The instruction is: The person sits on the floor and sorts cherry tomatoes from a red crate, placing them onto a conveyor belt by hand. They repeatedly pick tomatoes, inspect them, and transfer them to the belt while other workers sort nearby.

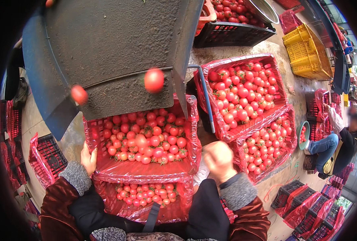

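My left hand (pixel 88 157) grips the left rim of a crate lined with red plastic film (pixel 121 171), thumb towards the inside. Small red tomatoes (pixel 148 137), some with green calyxes, heap inside it. Over the crate's far side hangs the lip of a dark, dirt-coated chute (pixel 115 45) with blue side walls. Two blurred tomatoes, one on the lip (pixel 154 80) and one at its left edge (pixel 79 94), are in motion. My right hand (pixel 218 158) is blurred by movement beside the crate's right wall, fingers curled; whether it holds anything is unclear.
A second lined crate of tomatoes (pixel 145 194) sits against my lap. Two more filled crates (pixel 241 93) (pixel 264 144) stand right, beside a blue metal bar (pixel 207 99). Yellow crates (pixel 306 52), black crates (pixel 307 208) and a seated person (pixel 344 144) with a green basin (pixel 304 135) are farther right.
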Tool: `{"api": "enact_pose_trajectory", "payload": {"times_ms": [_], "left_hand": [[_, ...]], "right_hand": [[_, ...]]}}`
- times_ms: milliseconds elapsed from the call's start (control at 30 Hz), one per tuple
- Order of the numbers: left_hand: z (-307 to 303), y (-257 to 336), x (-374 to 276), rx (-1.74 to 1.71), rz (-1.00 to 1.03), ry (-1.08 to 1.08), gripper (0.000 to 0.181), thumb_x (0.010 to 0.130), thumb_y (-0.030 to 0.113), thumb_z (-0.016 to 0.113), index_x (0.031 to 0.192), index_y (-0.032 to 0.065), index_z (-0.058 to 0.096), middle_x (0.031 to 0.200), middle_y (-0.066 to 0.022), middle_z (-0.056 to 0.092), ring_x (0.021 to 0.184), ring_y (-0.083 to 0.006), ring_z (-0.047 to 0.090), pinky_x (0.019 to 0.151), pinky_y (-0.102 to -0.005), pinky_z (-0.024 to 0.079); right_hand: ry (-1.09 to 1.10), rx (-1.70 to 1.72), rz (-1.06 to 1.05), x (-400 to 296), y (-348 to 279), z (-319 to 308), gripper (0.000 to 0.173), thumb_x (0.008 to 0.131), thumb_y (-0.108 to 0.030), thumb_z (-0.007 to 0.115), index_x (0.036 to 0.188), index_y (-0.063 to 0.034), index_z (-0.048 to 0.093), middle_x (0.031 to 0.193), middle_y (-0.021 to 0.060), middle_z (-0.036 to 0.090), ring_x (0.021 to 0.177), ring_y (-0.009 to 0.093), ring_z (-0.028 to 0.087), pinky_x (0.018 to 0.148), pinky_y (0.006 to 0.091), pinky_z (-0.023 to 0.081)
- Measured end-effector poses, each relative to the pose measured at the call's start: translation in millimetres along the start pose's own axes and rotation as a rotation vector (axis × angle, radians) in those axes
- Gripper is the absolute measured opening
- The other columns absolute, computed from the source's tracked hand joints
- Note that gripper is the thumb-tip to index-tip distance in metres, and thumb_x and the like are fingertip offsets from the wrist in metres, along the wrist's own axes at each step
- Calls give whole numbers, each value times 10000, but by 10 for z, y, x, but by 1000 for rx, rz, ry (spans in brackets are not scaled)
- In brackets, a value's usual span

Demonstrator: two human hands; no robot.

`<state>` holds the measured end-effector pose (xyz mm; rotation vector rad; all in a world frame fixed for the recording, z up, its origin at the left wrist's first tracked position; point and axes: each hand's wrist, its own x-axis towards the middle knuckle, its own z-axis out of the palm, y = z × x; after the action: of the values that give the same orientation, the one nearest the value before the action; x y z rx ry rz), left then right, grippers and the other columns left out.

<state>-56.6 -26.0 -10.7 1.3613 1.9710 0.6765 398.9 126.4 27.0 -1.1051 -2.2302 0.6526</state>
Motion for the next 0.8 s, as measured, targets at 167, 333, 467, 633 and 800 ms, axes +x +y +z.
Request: {"api": "enact_pose_trajectory", "payload": {"times_ms": [167,333,467,633,800], "left_hand": [[2,-18,12,-6,-7,3,390,913,51,510,1291,-11,439,1107,-214,641,1046,-360,623,922,-403,461],[3,-63,6,-21,3,-18,412,915,45,501,1317,-7,425,1118,-226,632,1066,-371,613,943,-404,452],[17,-138,6,-55,84,15,393,915,57,511,1300,4,449,1096,-232,634,1040,-380,622,913,-411,468],[6,-177,-13,-20,-44,-42,425,909,62,527,1319,-9,440,1128,-212,630,1068,-314,619,946,-387,455],[33,-139,-7,-4,26,82,328,882,132,570,1187,34,498,956,-255,644,921,-453,621,801,-474,495]], "right_hand": [[-209,83,-85,-51,-388,446,165,713,-70,701,868,-60,644,927,49,635,952,228,601,840,382,442],[-191,-90,-101,-28,-418,609,154,698,-116,711,839,-128,651,898,-20,636,947,179,609,868,384,379],[-180,-76,-98,-10,-425,622,137,700,-116,713,822,-121,650,872,-10,637,933,185,615,872,388,380],[-183,-196,-90,115,-424,658,128,732,-105,704,840,-111,636,858,12,641,947,200,616,959,474,356],[-236,-420,-64,219,-364,781,106,768,-182,675,845,-111,663,867,24,651,979,208,589,966,518,370]]}}
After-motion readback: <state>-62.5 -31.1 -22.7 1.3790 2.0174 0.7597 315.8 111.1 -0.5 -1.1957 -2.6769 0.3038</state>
